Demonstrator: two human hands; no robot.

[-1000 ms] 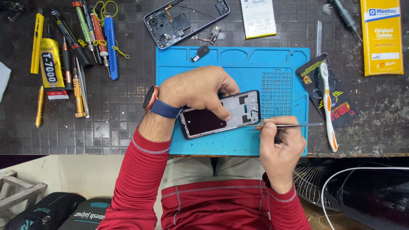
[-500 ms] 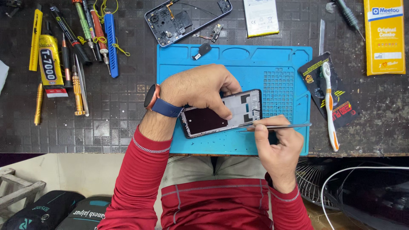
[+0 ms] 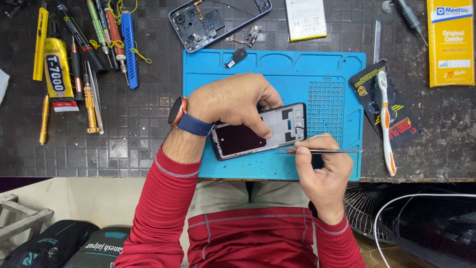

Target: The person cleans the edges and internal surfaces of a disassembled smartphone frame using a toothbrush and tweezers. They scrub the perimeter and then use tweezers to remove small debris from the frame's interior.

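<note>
Two hands work on one black rectangular phone frame (image 3: 258, 131), which lies on the blue silicone repair mat (image 3: 322, 69), long axis left to right. Left hand (image 3: 230, 101) presses it from above, fingers closed on its edge. Right hand (image 3: 322, 171) — just below the frame's right end — pinches thin metal tweezers (image 3: 322, 150), tips pointing left at the lower edge.

Our left hand (image 3: 233, 101) hides the phone frame's (image 3: 260, 131) nine o'clock end; the yellow box (image 3: 450, 42) runs off at twelve.
</note>
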